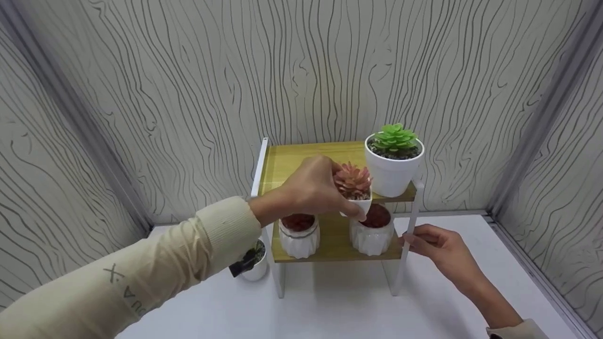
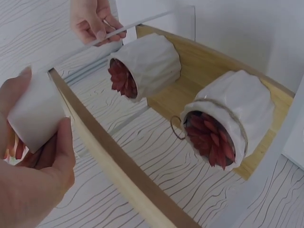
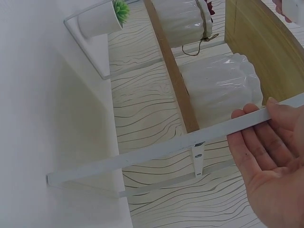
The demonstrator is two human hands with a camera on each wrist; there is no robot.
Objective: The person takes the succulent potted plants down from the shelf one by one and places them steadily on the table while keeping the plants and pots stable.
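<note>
My left hand (image 1: 311,188) grips a small white square pot (image 2: 38,111) with a pinkish-red succulent (image 1: 353,180), fingers and thumb on opposite sides. It hangs at the front edge of the upper wooden shelf board (image 1: 301,157). My right hand (image 1: 445,254) pinches the white metal leg (image 3: 156,148) on the stand's right side between thumb and fingers. Beside the held pot, a larger white pot with a green succulent (image 1: 395,165) stands on the upper board's right end. Two ribbed white pots, a left one (image 1: 299,241) and a right one (image 1: 372,238), stand below with dark-red succulents.
On the white table (image 1: 330,310), left of the stand, is another white pot (image 1: 256,269) with a green plant, partly behind my left sleeve; a black object (image 1: 242,263) overlaps it. Wood-grain-patterned panels (image 1: 188,94) enclose the back and sides. Twine circles the left ribbed pot.
</note>
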